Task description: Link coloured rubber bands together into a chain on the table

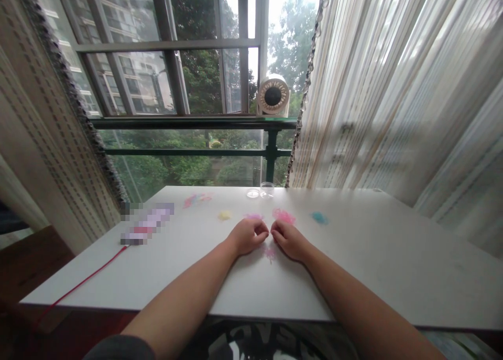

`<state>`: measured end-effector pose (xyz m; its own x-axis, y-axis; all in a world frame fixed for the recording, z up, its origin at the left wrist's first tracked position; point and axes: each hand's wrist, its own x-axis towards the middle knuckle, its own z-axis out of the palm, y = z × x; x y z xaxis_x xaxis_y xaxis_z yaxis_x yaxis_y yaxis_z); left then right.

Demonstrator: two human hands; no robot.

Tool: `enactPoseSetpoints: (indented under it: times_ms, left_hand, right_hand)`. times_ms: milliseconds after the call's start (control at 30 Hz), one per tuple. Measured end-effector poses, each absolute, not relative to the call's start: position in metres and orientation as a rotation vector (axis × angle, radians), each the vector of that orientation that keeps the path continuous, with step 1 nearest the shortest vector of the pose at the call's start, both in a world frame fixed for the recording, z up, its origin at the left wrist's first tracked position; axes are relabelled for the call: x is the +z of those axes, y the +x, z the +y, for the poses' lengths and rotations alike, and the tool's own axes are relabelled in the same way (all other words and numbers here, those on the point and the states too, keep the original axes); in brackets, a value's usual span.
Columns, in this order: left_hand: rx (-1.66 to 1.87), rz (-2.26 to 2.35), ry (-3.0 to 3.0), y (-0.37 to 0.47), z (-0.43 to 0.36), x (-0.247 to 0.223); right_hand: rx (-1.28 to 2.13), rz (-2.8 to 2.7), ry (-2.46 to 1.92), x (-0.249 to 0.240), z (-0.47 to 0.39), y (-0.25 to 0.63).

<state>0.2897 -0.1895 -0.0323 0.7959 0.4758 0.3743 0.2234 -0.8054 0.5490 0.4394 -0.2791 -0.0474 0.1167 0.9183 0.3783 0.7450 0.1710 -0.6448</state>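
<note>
My left hand and my right hand are closed in pinches, fingertips almost meeting over the white table. Whatever is between them is too small to make out. Just below the fingers lies a small pinkish-purple pile of what look like tiny rubber bands. Behind the left hand a purple pile shows in part, and behind the right a bright pink pile. Farther out are a yellow pile, a blue pile and a mixed-colour pile.
A clear cup and a clear round lid stand near the far edge of the white table. At left lies a blurred-out purple object with a red cable. A white fan sits by the window railing.
</note>
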Motion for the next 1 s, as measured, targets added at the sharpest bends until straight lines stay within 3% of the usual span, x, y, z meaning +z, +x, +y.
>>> enactPoseSetpoints:
  times_ms: [1000]
  left_hand:
    - [0.716,0.451,2.402,0.2881,-0.1858,-0.032]
  right_hand:
    - [0.349,-1.64,-1.539,-0.0428,-0.2818,0.4401]
